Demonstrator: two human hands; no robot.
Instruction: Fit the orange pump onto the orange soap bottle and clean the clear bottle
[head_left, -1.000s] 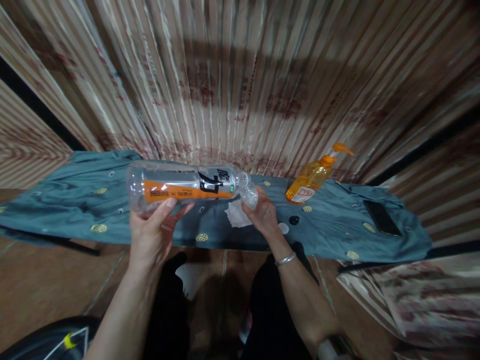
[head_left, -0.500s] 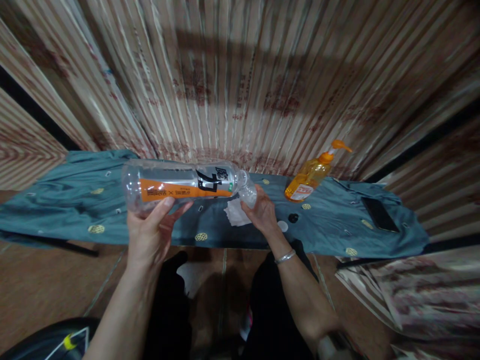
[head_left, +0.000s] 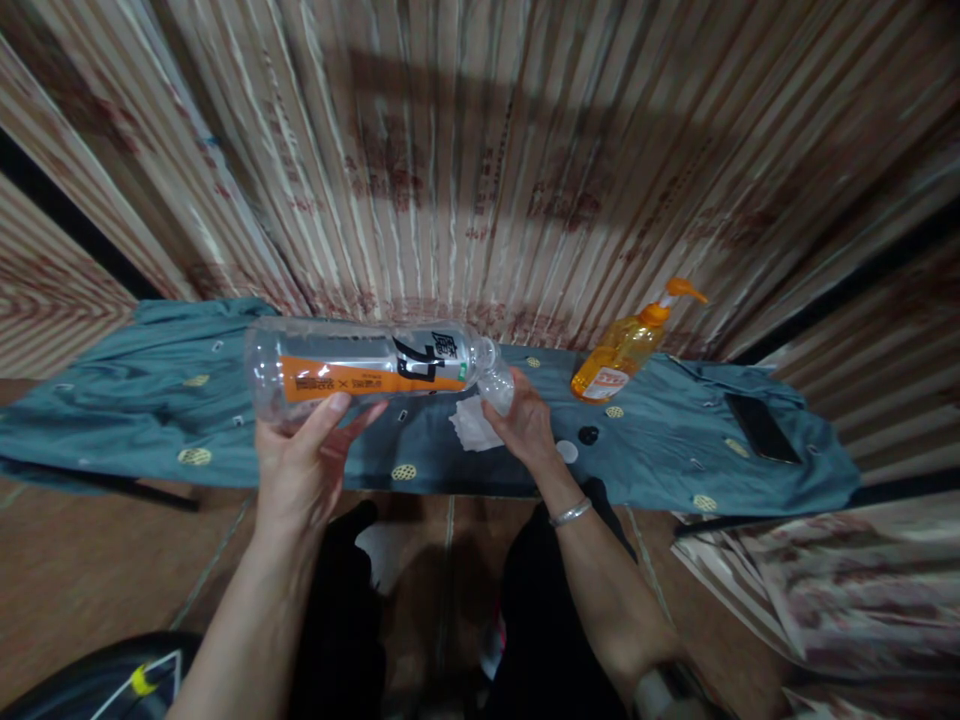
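A large clear plastic bottle [head_left: 337,350] with an orange and silver label lies nearly level in the air, its neck toward the right. My left hand [head_left: 307,460] is wrapped round its lower side. In my right hand [head_left: 526,420] is a small clear plastic bottle [head_left: 496,390], tilted up so that its top meets the big bottle's mouth. Whether liquid passes between them I cannot tell. Beneath the small bottle, a crumpled white tissue [head_left: 474,424] rests on the cloth, partly hidden by my right hand.
An orange pump bottle [head_left: 613,355] stands right of my hands on the green cloth [head_left: 225,400] over a narrow table. A black cap [head_left: 589,435] and a white disc [head_left: 567,452] lie near my right wrist. Farther right is a black phone [head_left: 761,428]. A patterned curtain [head_left: 480,180] hangs behind.
Both hands and the two bottles hold almost the same pose. The big bottle has rolled or tipped very slightly, and the view has shifted a little.
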